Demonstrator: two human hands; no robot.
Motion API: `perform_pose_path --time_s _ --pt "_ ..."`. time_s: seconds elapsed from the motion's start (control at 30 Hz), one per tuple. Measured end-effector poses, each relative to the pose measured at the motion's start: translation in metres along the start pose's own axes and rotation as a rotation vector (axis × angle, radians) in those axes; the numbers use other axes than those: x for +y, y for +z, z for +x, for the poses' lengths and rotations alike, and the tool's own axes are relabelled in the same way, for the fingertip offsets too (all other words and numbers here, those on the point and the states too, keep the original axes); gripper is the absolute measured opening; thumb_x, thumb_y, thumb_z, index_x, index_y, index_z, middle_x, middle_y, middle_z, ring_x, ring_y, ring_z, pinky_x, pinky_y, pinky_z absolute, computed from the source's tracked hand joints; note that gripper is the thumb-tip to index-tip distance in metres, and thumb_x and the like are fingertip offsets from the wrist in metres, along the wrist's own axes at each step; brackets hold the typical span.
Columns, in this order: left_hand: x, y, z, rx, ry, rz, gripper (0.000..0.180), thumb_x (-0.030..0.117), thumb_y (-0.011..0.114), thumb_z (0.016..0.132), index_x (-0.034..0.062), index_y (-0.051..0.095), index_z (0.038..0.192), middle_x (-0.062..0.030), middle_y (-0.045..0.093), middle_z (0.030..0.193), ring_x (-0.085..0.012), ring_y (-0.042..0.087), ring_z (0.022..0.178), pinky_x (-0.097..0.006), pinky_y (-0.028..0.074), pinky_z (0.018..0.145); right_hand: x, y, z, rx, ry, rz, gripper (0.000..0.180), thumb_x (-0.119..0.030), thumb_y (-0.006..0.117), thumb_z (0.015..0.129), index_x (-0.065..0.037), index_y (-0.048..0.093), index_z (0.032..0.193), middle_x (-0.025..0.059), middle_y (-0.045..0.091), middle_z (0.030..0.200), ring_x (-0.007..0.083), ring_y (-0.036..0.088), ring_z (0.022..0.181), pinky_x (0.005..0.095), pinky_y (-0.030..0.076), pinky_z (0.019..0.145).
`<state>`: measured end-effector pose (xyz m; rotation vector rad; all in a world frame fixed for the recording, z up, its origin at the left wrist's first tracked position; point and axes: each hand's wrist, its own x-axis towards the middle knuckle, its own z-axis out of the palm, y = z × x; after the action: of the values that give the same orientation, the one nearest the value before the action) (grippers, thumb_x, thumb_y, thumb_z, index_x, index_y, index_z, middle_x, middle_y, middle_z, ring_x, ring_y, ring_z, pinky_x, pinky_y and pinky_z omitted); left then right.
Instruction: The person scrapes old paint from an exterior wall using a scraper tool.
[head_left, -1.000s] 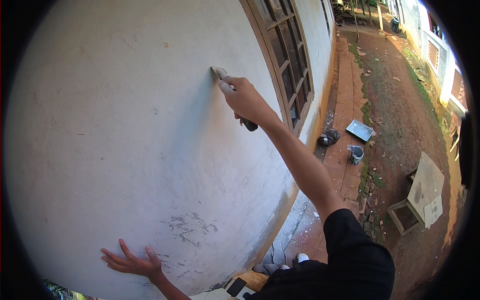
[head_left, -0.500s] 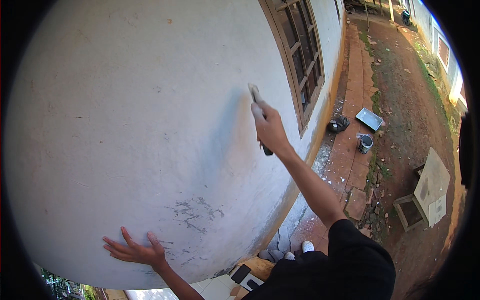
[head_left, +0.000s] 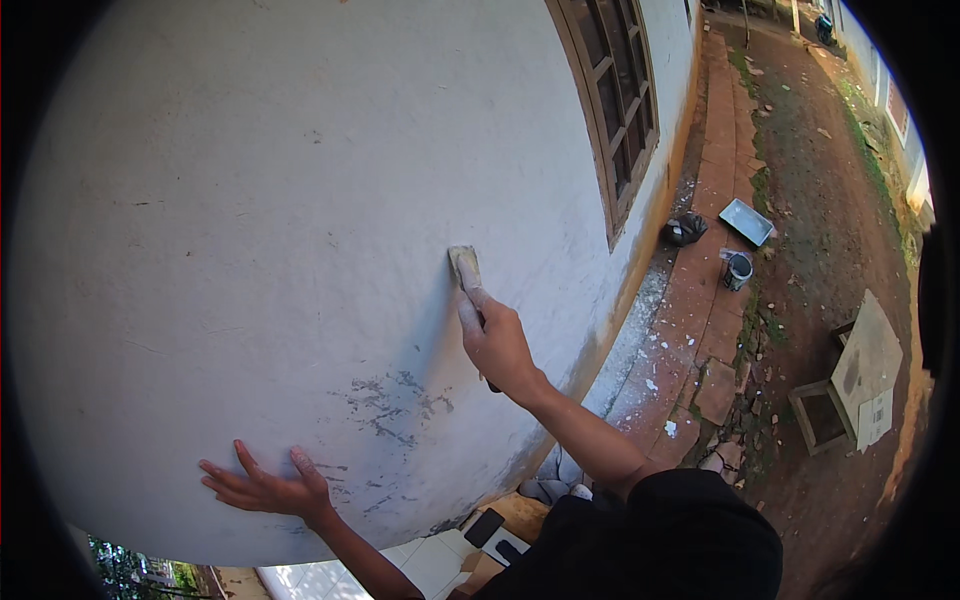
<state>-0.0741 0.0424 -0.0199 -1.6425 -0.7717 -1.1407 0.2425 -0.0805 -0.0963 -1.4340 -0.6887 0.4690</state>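
Right hand (head_left: 497, 345) is wrapped tight around the handle of a putty knife (head_left: 466, 270), forefinger stretched up its back, the blade just above the knuckles and flat against the white wall (head_left: 250, 200). Left hand (head_left: 262, 487), well below and to the left, is spread open with nothing in it, palm on the wall beside scuffed grey patches (head_left: 390, 395).

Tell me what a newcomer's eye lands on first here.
The big white plastered wall fills the left and centre, with the right hand pressing a flat scraper blade against it. Lower left, the left hand lies flat on the wall beside grey scuffed patches.
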Motion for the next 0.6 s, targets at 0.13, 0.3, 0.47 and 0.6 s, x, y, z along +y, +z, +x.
perform_pose_path --time_s 0.13,0.3,0.47,0.6 --pt "0.003 0.006 0.002 0.003 0.01 -0.015 0.075 0.066 0.048 0.097 0.0178 0.048 0.155 -0.0193 0.024 0.172 -0.0438 0.016 0.159 -0.067 0.011 0.124 0.011 0.008 -0.022 -0.015 -0.045 0.028 0.041 -0.014 0.056 0.106 -0.002 0.058 0.144 0.0224 0.06 0.065 0.0283 0.062 0.058 0.0427 0.052 0.062" --pt "-0.001 0.009 -0.004 -0.019 0.005 -0.007 0.076 0.068 0.046 0.097 0.018 0.046 0.155 -0.0216 0.022 0.172 -0.0462 0.014 0.159 -0.069 0.01 0.124 0.015 0.014 -0.019 0.032 -0.135 -0.015 0.036 -0.016 0.056 0.104 0.001 0.065 0.134 0.0307 0.065 0.074 0.0448 0.065 0.064 0.0481 0.053 0.067" --pt "0.0 0.005 -0.003 -0.029 0.01 -0.011 0.077 0.068 0.046 0.097 0.0181 0.046 0.155 -0.0214 0.021 0.172 -0.0453 0.013 0.159 -0.068 0.01 0.124 -0.03 -0.014 0.011 0.067 -0.028 0.068 0.038 -0.021 0.052 0.109 0.005 0.062 0.135 0.0157 0.061 0.067 0.0235 0.057 0.056 0.0391 0.048 0.058" --pt "0.003 0.003 0.003 0.017 0.031 -0.022 0.074 0.065 0.051 0.097 0.0196 0.048 0.156 -0.0188 0.024 0.172 -0.0438 0.018 0.159 -0.066 0.012 0.124 -0.008 -0.007 0.021 0.112 -0.174 0.05 0.044 -0.019 0.052 0.109 0.003 0.055 0.148 0.0045 0.054 0.064 0.0099 0.049 0.053 0.0314 0.044 0.05"
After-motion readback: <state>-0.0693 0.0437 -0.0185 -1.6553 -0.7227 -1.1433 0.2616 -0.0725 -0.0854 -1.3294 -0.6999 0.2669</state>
